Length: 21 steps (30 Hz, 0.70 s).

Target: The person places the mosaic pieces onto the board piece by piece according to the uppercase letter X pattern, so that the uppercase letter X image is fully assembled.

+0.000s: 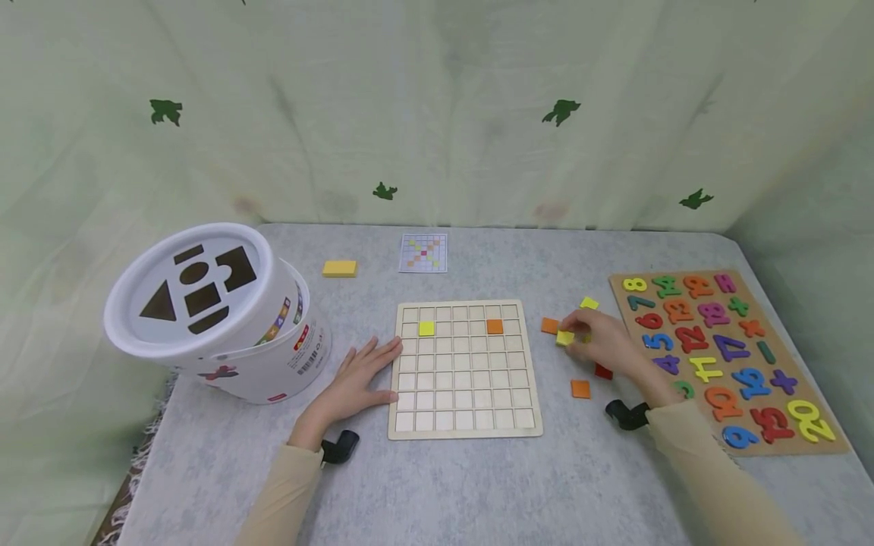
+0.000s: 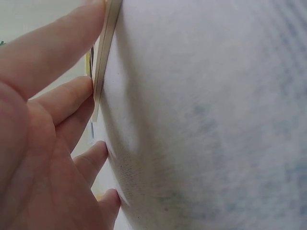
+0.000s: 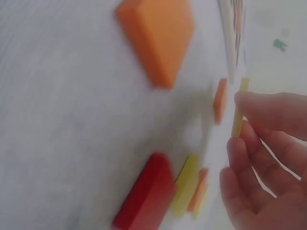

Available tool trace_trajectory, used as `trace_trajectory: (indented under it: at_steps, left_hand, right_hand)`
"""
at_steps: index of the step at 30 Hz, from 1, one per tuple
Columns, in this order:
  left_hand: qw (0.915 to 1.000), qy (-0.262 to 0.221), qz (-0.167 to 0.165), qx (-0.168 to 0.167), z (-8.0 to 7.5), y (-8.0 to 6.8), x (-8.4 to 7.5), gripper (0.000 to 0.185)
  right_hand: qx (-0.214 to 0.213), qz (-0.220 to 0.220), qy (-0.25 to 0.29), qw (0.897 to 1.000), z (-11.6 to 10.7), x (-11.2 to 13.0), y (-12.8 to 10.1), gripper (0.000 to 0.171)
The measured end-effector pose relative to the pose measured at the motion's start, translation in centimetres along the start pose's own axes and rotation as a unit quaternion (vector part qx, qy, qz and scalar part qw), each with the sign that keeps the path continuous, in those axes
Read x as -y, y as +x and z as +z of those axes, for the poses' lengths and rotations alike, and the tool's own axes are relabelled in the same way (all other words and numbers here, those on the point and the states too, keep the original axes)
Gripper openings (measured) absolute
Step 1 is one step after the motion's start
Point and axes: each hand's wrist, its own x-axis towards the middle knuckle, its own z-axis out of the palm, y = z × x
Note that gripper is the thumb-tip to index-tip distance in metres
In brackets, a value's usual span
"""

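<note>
A wooden grid board (image 1: 464, 383) lies mid-table, holding a yellow tile (image 1: 426, 328) at its upper left and an orange tile (image 1: 495, 326) at its upper right. My left hand (image 1: 355, 383) touches the board's left edge, its fingers spread. Right of the board, my right hand (image 1: 604, 345) pinches a yellow square tile (image 3: 239, 115) between thumb and fingers, above the table. Around that hand lie loose tiles: an orange tile (image 1: 550, 325), another orange tile (image 1: 580, 389), a red tile (image 3: 146, 194) and a yellow tile (image 1: 589, 302).
A white shape-sorter bucket (image 1: 273, 371) with cut-outs in its lid stands at left. Behind the board are a yellow block (image 1: 339, 268) and a small pattern card (image 1: 423, 265). A number puzzle board (image 1: 822, 402) lies at right, under the right forearm. A curtain (image 1: 437, 114) hangs behind.
</note>
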Motion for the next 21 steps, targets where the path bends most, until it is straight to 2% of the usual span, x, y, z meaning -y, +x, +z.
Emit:
trace_trajectory:
  at_steps: [6,12,19,21]
  left_hand:
    - [1.0000,0.003,0.000,-0.003,0.0,-0.1,0.0,0.079]
    - [1.0000,-0.005,-0.008,-0.001,-0.1,-0.1,-0.2,0.079]
    - [0.9999,-0.010,-0.014,0.001,-0.1,0.1,-0.3,0.080]
    - [0.9998,-0.010,-0.015,0.000,-0.1,0.0,-0.4,0.080]
  right_hand:
    - [0.000,-0.041,0.030,0.999,0.9,2.9,0.9,0.026]
    - [0.021,-0.108,0.035,0.993,2.8,5.8,2.3,0.026]
    - [0.051,-0.140,0.066,0.987,5.2,8.7,4.0,0.026]
    - [0.054,-0.152,0.060,0.985,5.8,9.4,4.4,0.025]
